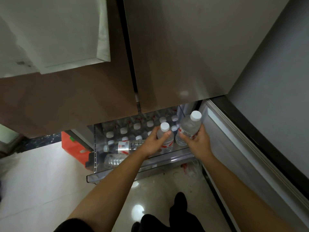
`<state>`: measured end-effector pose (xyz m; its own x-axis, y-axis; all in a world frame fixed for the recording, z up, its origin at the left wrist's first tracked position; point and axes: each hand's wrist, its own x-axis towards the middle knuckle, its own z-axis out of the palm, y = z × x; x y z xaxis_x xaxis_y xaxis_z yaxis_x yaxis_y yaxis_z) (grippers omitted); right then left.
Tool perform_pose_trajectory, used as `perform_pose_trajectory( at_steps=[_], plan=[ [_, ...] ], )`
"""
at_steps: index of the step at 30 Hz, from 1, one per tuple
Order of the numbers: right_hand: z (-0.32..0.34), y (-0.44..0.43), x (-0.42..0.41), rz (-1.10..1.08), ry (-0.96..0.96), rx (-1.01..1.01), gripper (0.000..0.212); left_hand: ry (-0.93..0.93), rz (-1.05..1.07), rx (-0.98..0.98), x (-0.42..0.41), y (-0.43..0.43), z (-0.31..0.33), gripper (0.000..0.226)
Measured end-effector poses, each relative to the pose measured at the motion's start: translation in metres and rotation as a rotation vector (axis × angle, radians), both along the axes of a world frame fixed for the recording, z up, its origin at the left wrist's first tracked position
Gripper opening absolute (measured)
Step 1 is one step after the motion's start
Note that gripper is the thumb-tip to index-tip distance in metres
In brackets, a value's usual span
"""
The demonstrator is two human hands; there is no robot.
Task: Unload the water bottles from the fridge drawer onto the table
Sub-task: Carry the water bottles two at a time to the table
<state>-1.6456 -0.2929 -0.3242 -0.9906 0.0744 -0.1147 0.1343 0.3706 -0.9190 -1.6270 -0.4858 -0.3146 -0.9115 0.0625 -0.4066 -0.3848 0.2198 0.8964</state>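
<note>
The fingers (154,131) of the left hand (151,141) were curled round a bottle (164,137), with the thumb laid across its front below the white cap. The right hand (197,139) gripped a 2nd bottle (189,126) in the same way, low on its body. Both hands were over the right end of the open drawer (133,171).

Nearest to the camera were a black sleeve (73,226) on the left arm and a dark foot (178,206) on the glossy pale floor (41,181). Some crumpled clear plastic (192,168) lay on the floor just before the right corner of the drawer.

Behind the drawer's clear front wall, 2 bottles lay on their sides, one (115,159) close to the wall and one (123,147) just behind it, caps to the left. The left hand's bottle stood upright near the front right corner; I could not tell if its base touched the drawer. The 2nd bottle was tilted, cap up and to the right, and higher than the others.

Further back, many bottles (137,126) stood upright in rows, close together, white caps up. An orange object (73,146) sat on the floor just left of the drawer. Above the drawer hung 2 closed brown doors (175,56), and a white cabinet (66,30) was at the upper left.
</note>
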Motion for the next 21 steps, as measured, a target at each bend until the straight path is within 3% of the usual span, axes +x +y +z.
perform_pose_trajectory(
  at_steps=[3,11,15,21],
  plan=[
    [0.004,-0.001,0.005,-0.019,0.015,-0.016,0.073,-0.031,0.153,0.110,0.002,-0.013,0.005,0.084],
    [0.030,-0.030,0.030,-0.035,0.099,-0.047,0.066,0.125,0.279,0.216,0.036,-0.044,0.025,0.047],
    [0.032,-0.048,0.056,-0.014,0.137,-0.038,0.071,0.242,0.298,0.227,0.063,-0.059,0.036,0.058],
    [0.038,-0.080,0.081,0.055,0.180,-0.050,0.068,0.380,0.453,0.290,0.107,-0.077,0.051,0.034]
  ],
)
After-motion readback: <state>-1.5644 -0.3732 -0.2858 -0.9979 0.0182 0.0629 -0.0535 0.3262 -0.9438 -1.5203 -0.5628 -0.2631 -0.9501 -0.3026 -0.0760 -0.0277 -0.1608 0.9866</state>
